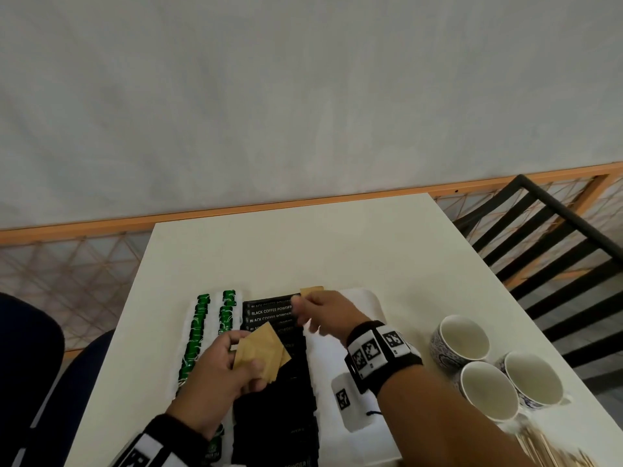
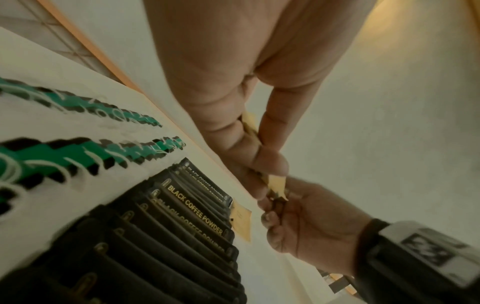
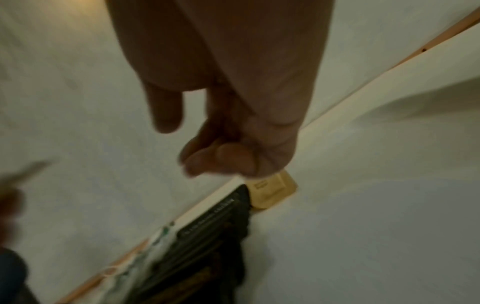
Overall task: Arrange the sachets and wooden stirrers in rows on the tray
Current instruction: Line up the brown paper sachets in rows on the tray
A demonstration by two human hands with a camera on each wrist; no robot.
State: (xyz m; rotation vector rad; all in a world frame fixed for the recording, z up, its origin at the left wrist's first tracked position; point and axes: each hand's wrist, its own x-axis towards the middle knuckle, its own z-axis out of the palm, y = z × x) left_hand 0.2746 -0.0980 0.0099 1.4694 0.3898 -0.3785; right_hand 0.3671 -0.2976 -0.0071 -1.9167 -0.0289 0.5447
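Observation:
A white tray (image 1: 362, 306) lies on the table. It carries two columns of green sachets (image 1: 199, 332) (image 2: 78, 152) and one column of black coffee sachets (image 1: 269, 311) (image 2: 192, 207). One brown sachet (image 1: 312, 291) (image 2: 241, 221) (image 3: 272, 191) lies flat at the far end of the black column. My left hand (image 1: 246, 358) (image 2: 259, 164) pinches a small stack of brown sachets (image 1: 261, 352) (image 2: 276, 183) above the black column. My right hand (image 1: 301, 310) (image 3: 218, 160) hovers just over the lone brown sachet, fingers curled together, holding nothing I can see. Wooden stirrers (image 1: 553, 446) lie at the table's near right corner.
Three white cups (image 1: 462, 338) with blue patterned outsides stand right of the tray. A black slatted chair (image 1: 556, 251) sits beyond the table's right edge. The right part of the tray is bare. A wall with an orange rail runs behind the table.

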